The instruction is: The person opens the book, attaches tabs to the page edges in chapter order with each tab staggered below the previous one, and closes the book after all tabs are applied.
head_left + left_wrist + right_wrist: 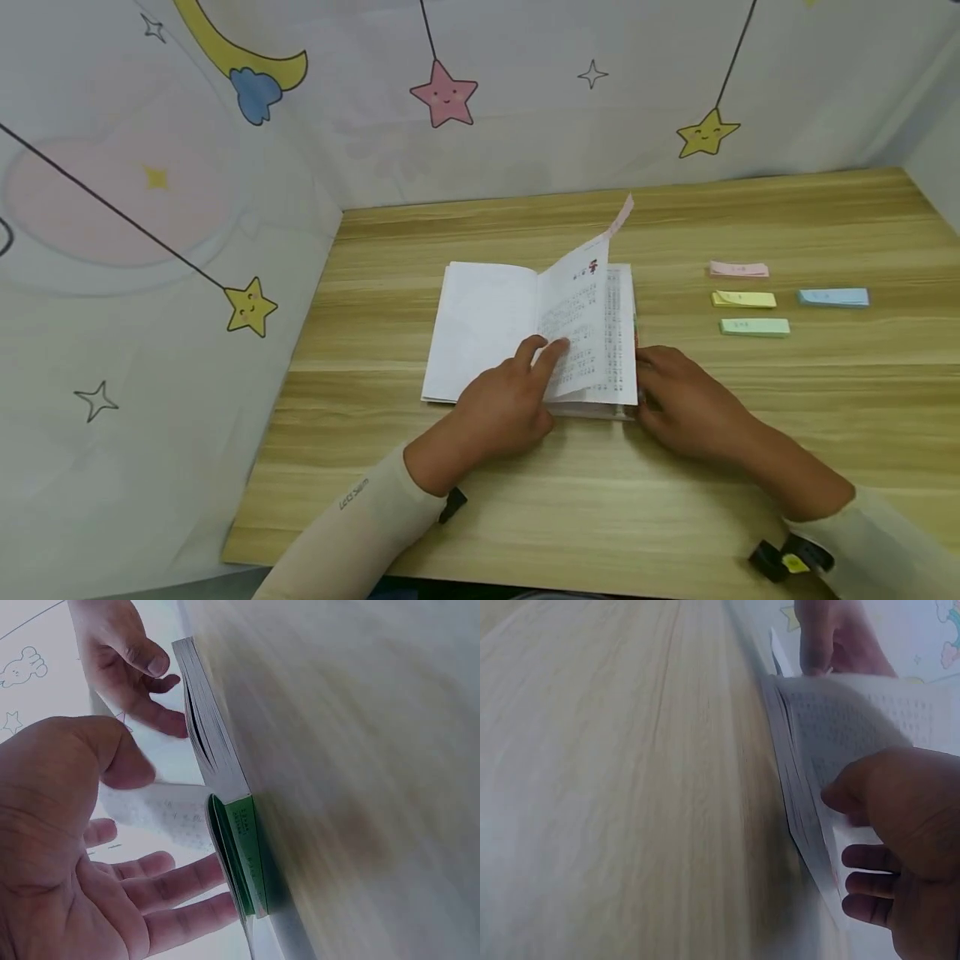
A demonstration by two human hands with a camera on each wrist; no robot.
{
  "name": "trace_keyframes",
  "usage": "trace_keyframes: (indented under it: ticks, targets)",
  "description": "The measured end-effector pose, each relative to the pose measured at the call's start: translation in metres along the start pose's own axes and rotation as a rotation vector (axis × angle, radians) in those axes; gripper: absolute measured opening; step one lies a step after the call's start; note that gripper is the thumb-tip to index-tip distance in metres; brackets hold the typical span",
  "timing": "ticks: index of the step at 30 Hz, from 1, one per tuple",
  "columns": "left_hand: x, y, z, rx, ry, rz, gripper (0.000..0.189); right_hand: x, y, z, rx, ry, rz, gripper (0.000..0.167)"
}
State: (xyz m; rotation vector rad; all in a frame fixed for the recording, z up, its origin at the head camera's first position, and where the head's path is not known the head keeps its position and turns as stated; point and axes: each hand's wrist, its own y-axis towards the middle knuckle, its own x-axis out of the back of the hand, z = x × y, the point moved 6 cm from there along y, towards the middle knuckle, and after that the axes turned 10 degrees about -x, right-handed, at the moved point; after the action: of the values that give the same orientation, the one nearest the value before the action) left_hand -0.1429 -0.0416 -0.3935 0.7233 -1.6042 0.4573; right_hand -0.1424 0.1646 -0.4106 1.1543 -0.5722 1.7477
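An open book (480, 333) lies on the table with a printed page (581, 312) standing partly lifted. A pink paper strip (621, 217) sticks up from that page's top corner. My left hand (506, 408) rests across the lower middle of the book, its index finger touching the printed page. In the left wrist view the fingers of this left hand (67, 847) are spread by the green spine. At the book's right edge is my right hand (690, 404); the right wrist view shows this right hand (907, 840) with loosely bent fingers beside the page edges.
Right of the book lie a pink strip stack (738, 269), a yellow one (742, 299), a green one (754, 327) and a blue one (833, 297). The wooden table (375, 492) meets a white patterned backdrop (517, 158) behind and at left.
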Motion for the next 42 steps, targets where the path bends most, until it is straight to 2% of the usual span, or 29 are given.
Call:
trace_keyframes:
  ticks: [5,8,10,12,15,17,19,20,22,24,26,27,29,30,32,35,37,38,40,42]
  targets:
    - [0.002,0.002,0.002,0.005,0.025,-0.028,0.093,-0.007,0.011,0.016,0.096,-0.005,-0.014,0.048]
    - [0.006,0.002,0.004,0.036,-0.007,-0.085,0.091,-0.012,0.016,0.023,0.116,-0.027,0.021,0.056]
    - [0.011,0.001,0.007,0.071,-0.022,-0.164,0.086,-0.013,0.017,0.023,0.095,-0.043,0.052,0.061]
    - [0.018,-0.001,0.009,0.104,0.007,-0.276,0.084,-0.013,0.017,0.019,0.055,-0.063,0.087,0.064]
    - [0.028,-0.008,0.014,0.148,0.147,-0.427,0.088,-0.012,0.015,0.014,0.022,-0.109,0.126,0.062]
    - [0.032,-0.011,0.015,0.168,0.279,-0.472,0.087,-0.011,0.014,0.011,0.023,-0.122,0.139,0.058]
    - [0.032,-0.012,0.017,0.182,0.370,-0.435,0.085,-0.009,0.014,0.010,0.039,-0.127,0.139,0.055]
    - [0.031,-0.012,0.017,0.178,0.396,-0.388,0.082,-0.008,0.014,0.010,0.048,-0.124,0.136,0.052]
    - [0.026,-0.010,0.015,0.126,0.421,-0.262,0.073,-0.006,0.014,0.010,0.063,-0.115,0.127,0.043]
    - [0.018,-0.008,0.010,0.040,0.390,-0.104,0.057,-0.004,0.014,0.011,0.070,-0.104,0.117,0.032]
    - [0.009,-0.006,0.004,-0.052,0.316,0.031,0.040,-0.002,0.015,0.011,0.067,-0.096,0.102,0.023]
    - [0.005,-0.005,0.002,-0.086,0.280,0.078,0.033,-0.002,0.015,0.011,0.064,-0.094,0.092,0.019]
    - [-0.001,-0.003,-0.001,-0.107,0.222,0.130,0.024,0.000,0.016,0.010,0.057,-0.086,0.053,0.014]
    - [-0.003,-0.002,-0.001,-0.102,0.199,0.139,0.024,0.001,0.016,0.010,0.061,-0.082,0.021,0.014]
    - [-0.006,0.000,0.001,-0.077,0.179,0.142,0.035,0.005,0.016,0.011,0.085,-0.067,-0.069,0.013]
    - [-0.008,0.003,0.004,-0.043,0.180,0.144,0.059,0.015,0.016,0.019,0.161,-0.031,-0.242,0.023]
    - [-0.009,0.004,0.005,-0.028,0.181,0.142,0.064,0.021,0.014,0.025,0.191,-0.017,-0.341,0.031]
    - [-0.008,0.004,0.006,-0.016,0.176,0.135,0.064,0.023,0.014,0.028,0.180,-0.014,-0.372,0.034]
    - [-0.005,0.005,0.007,0.014,0.162,0.101,0.062,0.026,0.015,0.029,0.114,0.016,-0.382,0.041]
    - [-0.001,0.005,0.010,0.067,0.120,0.028,0.064,0.024,0.015,0.024,0.026,0.025,-0.324,0.046]
